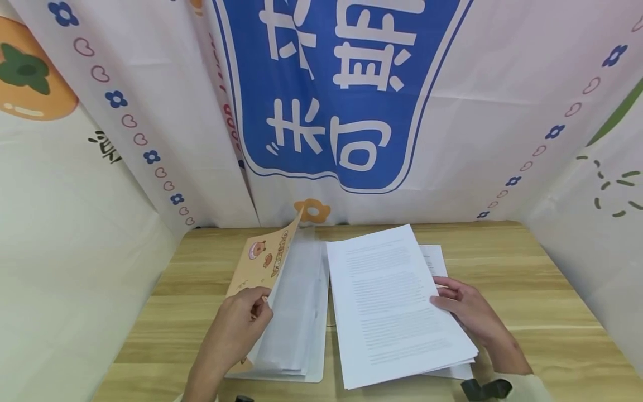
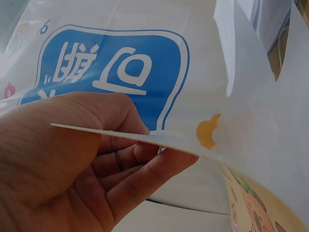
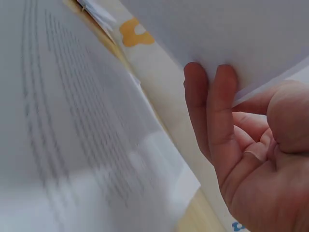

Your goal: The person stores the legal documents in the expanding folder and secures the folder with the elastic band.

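In the head view, a folder with an orange cartoon cover [image 1: 256, 271] lies on the left of the table, its clear plastic sleeves [image 1: 296, 304] showing. My left hand [image 1: 233, 326] pinches the cover's edge between thumb and fingers and holds it tilted up. The left wrist view has that hand [image 2: 120, 159] with the thin cover edge between thumb and fingers. To the right, my right hand [image 1: 469, 312] grips the right edge of several printed sheets [image 1: 392, 307], raised at a slant. Below them lie more printed sheets [image 1: 433, 258], also visible in the right wrist view [image 3: 82, 121].
The wood-grain table [image 1: 532, 301] extends on both sides of the folder and papers. A white cloth with a blue printed panel [image 1: 326, 111] hangs behind the table, and pale cloth walls [image 1: 70, 223] stand at either side.
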